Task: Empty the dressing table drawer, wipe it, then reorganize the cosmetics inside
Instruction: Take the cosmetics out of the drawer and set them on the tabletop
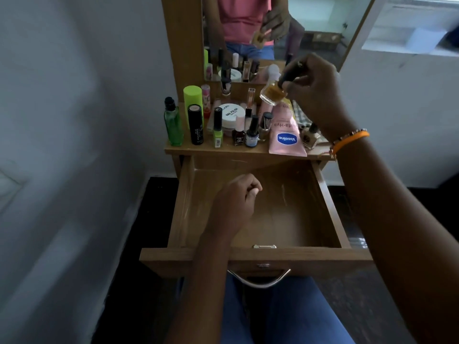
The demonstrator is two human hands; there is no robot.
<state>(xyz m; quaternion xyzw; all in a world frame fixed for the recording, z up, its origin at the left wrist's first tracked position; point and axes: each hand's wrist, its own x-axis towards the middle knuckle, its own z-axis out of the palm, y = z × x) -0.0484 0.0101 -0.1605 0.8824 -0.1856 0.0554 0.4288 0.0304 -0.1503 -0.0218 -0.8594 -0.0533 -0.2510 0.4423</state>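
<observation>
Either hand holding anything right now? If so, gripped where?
The right hand pinches the small clear glass bottle of amber liquid by its dark cap, above the tabletop. The left hand, loosely curled over the open wooden drawer, holds nothing.

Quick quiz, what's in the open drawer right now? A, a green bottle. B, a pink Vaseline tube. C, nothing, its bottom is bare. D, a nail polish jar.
C: the open drawer shows only bare wood, with the left hand hovering over it, while the cosmetics stand on the tabletop and the right hand holds a small amber bottle.
</observation>
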